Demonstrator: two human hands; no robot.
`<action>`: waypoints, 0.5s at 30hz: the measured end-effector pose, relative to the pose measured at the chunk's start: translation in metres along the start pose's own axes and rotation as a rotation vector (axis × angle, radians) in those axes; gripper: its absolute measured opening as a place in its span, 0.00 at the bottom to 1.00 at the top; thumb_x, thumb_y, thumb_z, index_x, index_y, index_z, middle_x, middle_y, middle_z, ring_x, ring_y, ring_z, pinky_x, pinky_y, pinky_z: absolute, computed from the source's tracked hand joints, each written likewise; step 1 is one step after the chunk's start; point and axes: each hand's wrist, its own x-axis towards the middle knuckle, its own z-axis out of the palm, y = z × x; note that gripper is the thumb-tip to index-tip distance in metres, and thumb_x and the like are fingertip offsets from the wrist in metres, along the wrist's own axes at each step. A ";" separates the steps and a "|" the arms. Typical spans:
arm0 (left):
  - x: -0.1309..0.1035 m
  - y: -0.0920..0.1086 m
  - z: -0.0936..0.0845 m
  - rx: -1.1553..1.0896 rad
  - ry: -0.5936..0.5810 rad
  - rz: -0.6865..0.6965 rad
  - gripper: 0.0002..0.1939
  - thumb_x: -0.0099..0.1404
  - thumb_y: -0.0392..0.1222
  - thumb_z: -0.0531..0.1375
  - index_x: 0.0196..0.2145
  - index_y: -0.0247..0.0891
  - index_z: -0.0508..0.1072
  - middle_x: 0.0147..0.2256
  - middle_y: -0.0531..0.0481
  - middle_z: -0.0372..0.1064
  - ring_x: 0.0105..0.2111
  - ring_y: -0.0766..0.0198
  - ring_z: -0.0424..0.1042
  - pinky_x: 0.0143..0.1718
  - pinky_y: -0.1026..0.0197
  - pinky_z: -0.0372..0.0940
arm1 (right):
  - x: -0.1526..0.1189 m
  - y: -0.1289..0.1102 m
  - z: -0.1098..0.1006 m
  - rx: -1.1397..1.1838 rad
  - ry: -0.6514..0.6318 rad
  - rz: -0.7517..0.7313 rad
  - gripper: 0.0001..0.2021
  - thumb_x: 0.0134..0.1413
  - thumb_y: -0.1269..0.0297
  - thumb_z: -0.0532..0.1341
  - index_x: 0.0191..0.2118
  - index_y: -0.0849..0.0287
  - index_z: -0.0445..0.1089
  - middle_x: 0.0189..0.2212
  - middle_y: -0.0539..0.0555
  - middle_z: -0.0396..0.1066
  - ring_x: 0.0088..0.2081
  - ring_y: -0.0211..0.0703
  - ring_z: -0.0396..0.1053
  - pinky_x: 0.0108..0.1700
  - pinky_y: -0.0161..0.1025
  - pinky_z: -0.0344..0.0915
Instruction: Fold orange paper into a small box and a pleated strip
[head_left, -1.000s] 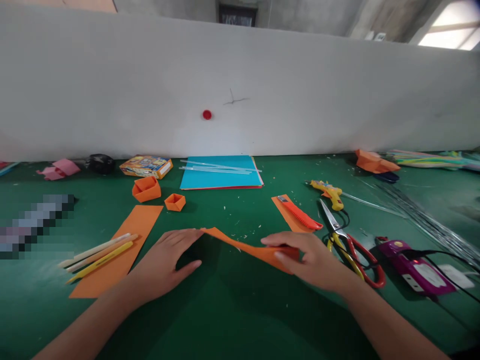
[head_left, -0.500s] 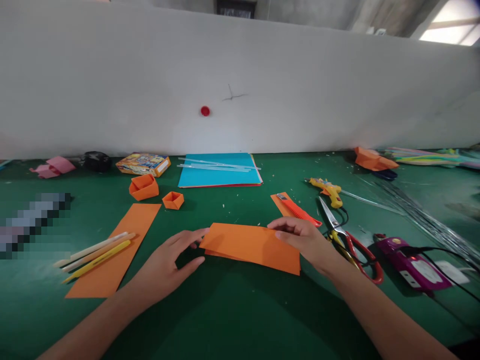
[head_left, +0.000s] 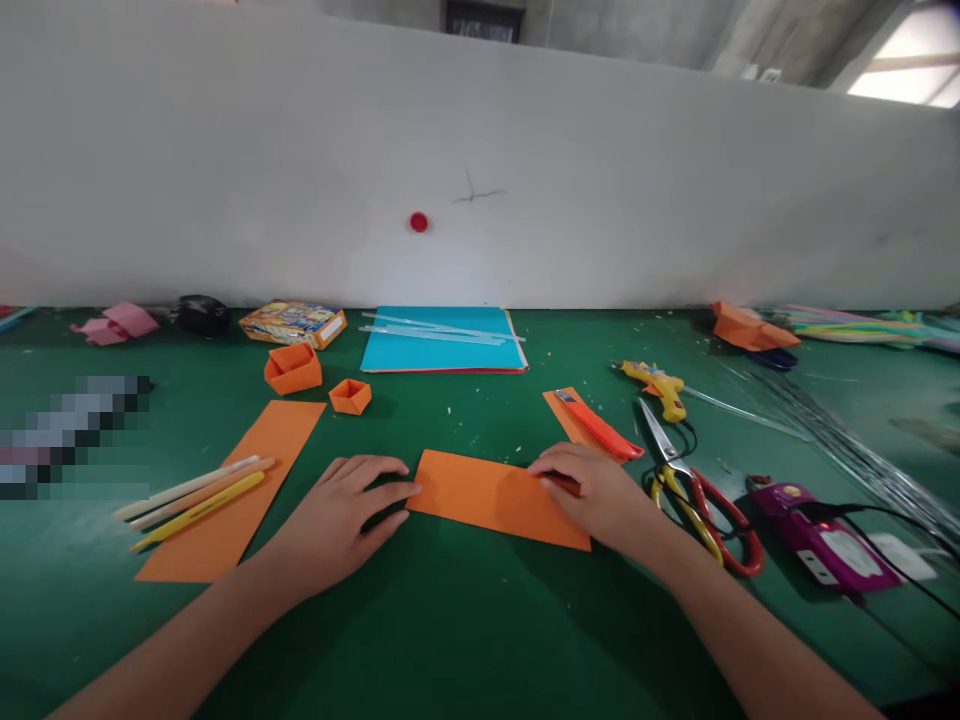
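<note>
An orange paper strip (head_left: 484, 498) lies on the green table in front of me, its layers now lined up as one rectangle. My left hand (head_left: 341, 515) is at its left end, fingers apart, fingertips touching the short edge. At the upper right, my right hand (head_left: 592, 490) has its fingers curled together on the paper, thumb and forefinger at the long edge. Beyond that hand, a red utility knife (head_left: 600, 425) rests over a small orange paper piece (head_left: 561, 405). Scissors (head_left: 701, 490) with red and yellow handles lie right of the hand.
To the left, pencils and a yellow pen (head_left: 199, 512) lie on a longer orange strip (head_left: 289, 430). Two folded orange paper boxes (head_left: 294, 369) and blue sheets (head_left: 439, 350) sit farther back. A yellow glue gun (head_left: 660, 385) and a purple power strip (head_left: 829, 545) with cables are right.
The orange strip has come down flat, and its lower layer no longer sticks out. My left hand's fingers have moved onto its left edge; my right fingers have curled closer together.
</note>
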 end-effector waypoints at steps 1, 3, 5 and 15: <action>0.000 0.000 0.000 -0.002 -0.009 -0.005 0.17 0.73 0.50 0.53 0.53 0.52 0.76 0.55 0.47 0.70 0.54 0.52 0.69 0.55 0.46 0.65 | 0.000 0.000 0.001 -0.015 -0.001 -0.017 0.11 0.63 0.69 0.56 0.45 0.54 0.75 0.47 0.57 0.76 0.49 0.49 0.72 0.53 0.50 0.69; 0.000 -0.001 0.000 -0.004 -0.020 -0.011 0.17 0.73 0.50 0.53 0.53 0.50 0.76 0.55 0.46 0.70 0.54 0.52 0.69 0.55 0.46 0.64 | -0.002 0.000 0.002 -0.051 -0.009 -0.043 0.12 0.63 0.69 0.56 0.46 0.54 0.75 0.48 0.57 0.75 0.51 0.50 0.71 0.54 0.51 0.69; 0.000 -0.001 0.000 -0.004 -0.023 -0.007 0.17 0.73 0.50 0.53 0.53 0.51 0.76 0.55 0.46 0.70 0.54 0.52 0.68 0.55 0.46 0.64 | -0.002 0.000 0.003 -0.093 -0.027 -0.059 0.12 0.63 0.69 0.56 0.47 0.54 0.75 0.49 0.57 0.75 0.51 0.51 0.70 0.55 0.53 0.68; 0.000 -0.001 0.001 0.004 0.036 0.016 0.18 0.74 0.43 0.50 0.53 0.51 0.76 0.54 0.47 0.71 0.53 0.54 0.69 0.53 0.48 0.64 | -0.003 0.000 0.002 -0.154 -0.047 -0.073 0.14 0.64 0.68 0.55 0.50 0.53 0.74 0.52 0.57 0.73 0.53 0.52 0.68 0.55 0.54 0.69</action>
